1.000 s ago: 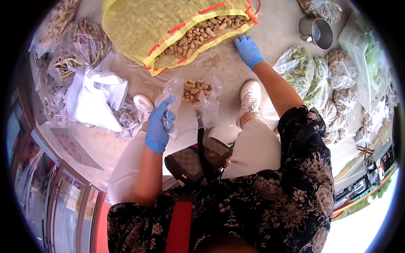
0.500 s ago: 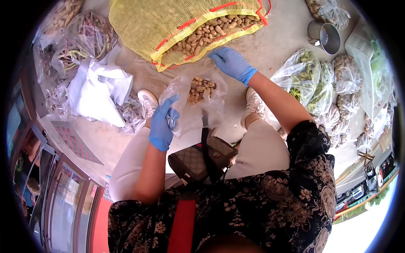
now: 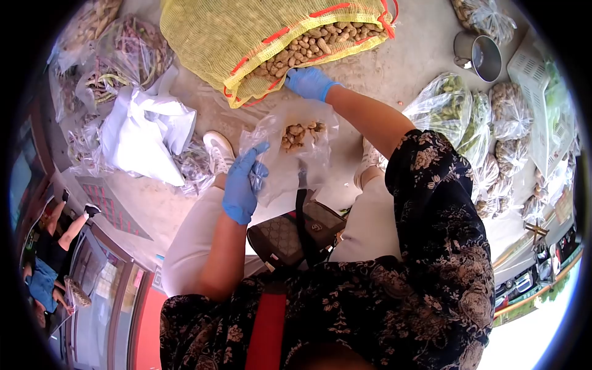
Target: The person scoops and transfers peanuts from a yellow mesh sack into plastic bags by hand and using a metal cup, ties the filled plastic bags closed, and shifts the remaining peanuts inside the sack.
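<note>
A yellow mesh sack with red cord lies on the ground, its mouth showing a heap of peanuts. At the lower lip of that mouth, my blue-gloved right hand has its fingers closed on the mesh edge; the fingertips are partly hidden. My left hand, also gloved, grips the left side of a clear plastic bag between thumb and fingers. Inside the bag sits a small pile of peanuts. The bag hangs open between my knees, just below the sack.
A white plastic bag and bagged long beans lie on the left. To the right are bagged green pods, bagged peanuts, a metal cup and a white crate. A brown handbag rests before me. Another person is at far left.
My right hand has moved left along the sack's lip and now meets it. My left hand keeps its hold on the plastic bag. Another person has come into view at far left.
</note>
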The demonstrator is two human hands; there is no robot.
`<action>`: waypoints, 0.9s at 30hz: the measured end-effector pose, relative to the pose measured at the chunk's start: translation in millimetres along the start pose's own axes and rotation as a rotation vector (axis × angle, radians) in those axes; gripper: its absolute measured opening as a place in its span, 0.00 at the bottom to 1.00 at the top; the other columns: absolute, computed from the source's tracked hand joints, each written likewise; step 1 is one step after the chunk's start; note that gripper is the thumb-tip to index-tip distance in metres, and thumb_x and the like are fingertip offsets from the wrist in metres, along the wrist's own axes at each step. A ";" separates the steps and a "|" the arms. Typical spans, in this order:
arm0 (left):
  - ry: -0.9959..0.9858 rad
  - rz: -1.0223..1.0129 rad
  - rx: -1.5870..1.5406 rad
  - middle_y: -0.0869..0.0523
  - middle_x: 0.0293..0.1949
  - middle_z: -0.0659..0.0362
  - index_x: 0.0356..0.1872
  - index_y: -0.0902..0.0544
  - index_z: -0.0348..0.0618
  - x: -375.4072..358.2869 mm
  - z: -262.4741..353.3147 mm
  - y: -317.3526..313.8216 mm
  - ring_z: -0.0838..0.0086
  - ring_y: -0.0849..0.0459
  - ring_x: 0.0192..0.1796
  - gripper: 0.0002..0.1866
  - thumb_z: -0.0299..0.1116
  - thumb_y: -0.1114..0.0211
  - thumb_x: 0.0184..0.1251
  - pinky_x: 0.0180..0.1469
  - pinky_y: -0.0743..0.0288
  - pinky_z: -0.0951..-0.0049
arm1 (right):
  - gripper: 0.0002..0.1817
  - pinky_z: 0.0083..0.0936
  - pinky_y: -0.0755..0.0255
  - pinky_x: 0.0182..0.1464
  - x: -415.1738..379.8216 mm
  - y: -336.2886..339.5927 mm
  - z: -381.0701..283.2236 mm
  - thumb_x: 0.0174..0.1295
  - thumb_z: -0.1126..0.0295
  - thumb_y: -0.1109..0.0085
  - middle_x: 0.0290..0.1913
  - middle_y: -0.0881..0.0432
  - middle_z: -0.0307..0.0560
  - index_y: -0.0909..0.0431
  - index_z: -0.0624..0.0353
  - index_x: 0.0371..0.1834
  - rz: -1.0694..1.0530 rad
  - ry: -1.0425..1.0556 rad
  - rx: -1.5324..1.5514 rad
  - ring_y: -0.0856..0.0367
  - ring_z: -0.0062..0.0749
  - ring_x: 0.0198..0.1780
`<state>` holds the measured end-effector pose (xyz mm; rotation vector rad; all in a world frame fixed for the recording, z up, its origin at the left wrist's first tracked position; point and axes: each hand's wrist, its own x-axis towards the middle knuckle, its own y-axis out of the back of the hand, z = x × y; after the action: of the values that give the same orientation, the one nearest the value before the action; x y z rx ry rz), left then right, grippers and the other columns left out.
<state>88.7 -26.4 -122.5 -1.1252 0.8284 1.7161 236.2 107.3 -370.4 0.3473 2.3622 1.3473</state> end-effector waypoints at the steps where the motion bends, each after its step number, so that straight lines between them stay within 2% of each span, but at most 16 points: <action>1: -0.003 -0.002 -0.005 0.27 0.20 0.68 0.49 0.20 0.46 0.6 0.5 1.0 0.88 0.36 0.20 0.16 0.42 0.48 0.67 0.21 0.43 0.87 | 0.16 0.35 0.25 0.41 4.5 2.5 -4.0 0.52 0.70 0.49 0.45 0.28 0.51 0.26 0.57 0.46 -0.036 -0.046 0.030 0.23 0.41 0.44; 3: 0.002 0.009 -0.008 0.27 0.20 0.68 0.49 0.20 0.46 -0.3 4.2 -2.0 0.88 0.36 0.20 0.16 0.41 0.48 0.67 0.21 0.43 0.87 | 0.15 0.35 0.26 0.44 11.3 6.3 -14.5 0.53 0.70 0.49 0.46 0.27 0.51 0.26 0.56 0.45 -0.110 -0.136 0.090 0.24 0.43 0.45; 5: 0.009 -0.003 -0.020 0.27 0.20 0.67 0.49 0.20 0.45 -0.1 5.1 -3.7 0.88 0.35 0.20 0.16 0.41 0.48 0.67 0.21 0.43 0.87 | 0.14 0.35 0.28 0.48 11.6 3.5 -15.7 0.54 0.68 0.49 0.47 0.26 0.51 0.27 0.56 0.45 0.002 -0.020 0.180 0.24 0.45 0.48; 7: 0.016 -0.037 -0.042 0.26 0.19 0.67 0.49 0.20 0.44 2.4 1.4 -3.4 0.88 0.35 0.20 0.16 0.41 0.48 0.67 0.21 0.42 0.87 | 0.15 0.35 0.30 0.51 9.6 -17.7 -14.5 0.55 0.66 0.50 0.47 0.26 0.51 0.28 0.55 0.46 0.014 0.056 0.369 0.25 0.46 0.50; 8: 0.027 -0.054 -0.037 0.26 0.19 0.67 0.49 0.20 0.43 2.5 0.8 -5.3 0.88 0.35 0.20 0.16 0.40 0.48 0.67 0.21 0.42 0.87 | 0.15 0.35 0.31 0.53 8.5 -34.7 -13.6 0.56 0.65 0.51 0.48 0.26 0.51 0.28 0.55 0.47 -0.031 0.077 0.514 0.26 0.47 0.51; 10: 0.050 -0.088 -0.027 0.26 0.19 0.66 0.49 0.21 0.42 1.6 -0.8 -8.9 0.88 0.35 0.19 0.17 0.40 0.48 0.68 0.21 0.42 0.87 | 0.15 0.34 0.32 0.54 3.9 -43.0 -12.2 0.56 0.65 0.50 0.48 0.25 0.50 0.29 0.54 0.47 -0.098 0.120 0.604 0.26 0.46 0.52; 16: 0.074 -0.128 -0.040 0.27 0.19 0.66 0.49 0.21 0.41 -4.7 -18.1 -0.9 0.87 0.33 0.20 0.16 0.39 0.47 0.68 0.21 0.41 0.87 | 0.15 0.32 0.32 0.53 -27.4 -4.2 -41.2 0.54 0.66 0.48 0.51 0.24 0.48 0.27 0.54 0.46 -0.218 0.272 0.323 0.26 0.42 0.53; 18: 0.167 -0.196 0.029 0.30 0.19 0.67 0.51 0.22 0.39 -8.5 -18.8 -1.7 0.87 0.35 0.20 0.17 0.38 0.48 0.68 0.21 0.43 0.87 | 0.16 0.31 0.32 0.53 -30.6 2.5 -47.5 0.54 0.68 0.48 0.52 0.26 0.49 0.27 0.55 0.47 -0.206 0.301 0.306 0.26 0.42 0.53; 21: 0.239 -0.260 0.060 0.32 0.19 0.68 0.51 0.23 0.38 -12.4 -17.4 -5.2 0.87 0.35 0.20 0.17 0.37 0.48 0.68 0.21 0.44 0.88 | 0.22 0.31 0.32 0.53 -14.2 -2.3 -47.6 0.53 0.72 0.49 0.54 0.29 0.50 0.31 0.57 0.54 0.058 0.148 0.086 0.27 0.43 0.54; 24: 0.244 -0.243 0.074 0.31 0.19 0.68 0.51 0.23 0.38 -12.7 -15.1 -7.6 0.87 0.35 0.20 0.17 0.37 0.49 0.69 0.21 0.44 0.88 | 0.32 0.36 0.35 0.57 6.6 13.9 -31.3 0.50 0.72 0.46 0.59 0.32 0.50 0.39 0.56 0.63 0.184 0.065 0.236 0.31 0.42 0.59; 27: 0.206 -0.227 0.086 0.31 0.19 0.68 0.51 0.22 0.39 -8.6 -12.6 -5.3 0.87 0.36 0.20 0.17 0.37 0.50 0.69 0.21 0.44 0.88 | 0.35 0.35 0.39 0.62 20.0 17.2 -36.1 0.48 0.74 0.45 0.65 0.38 0.47 0.41 0.55 0.65 0.216 0.000 0.435 0.37 0.41 0.64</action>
<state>99.3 -38.1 -119.4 -1.2987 0.8562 1.3828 202.3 96.4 -343.4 0.7435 2.6675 0.9003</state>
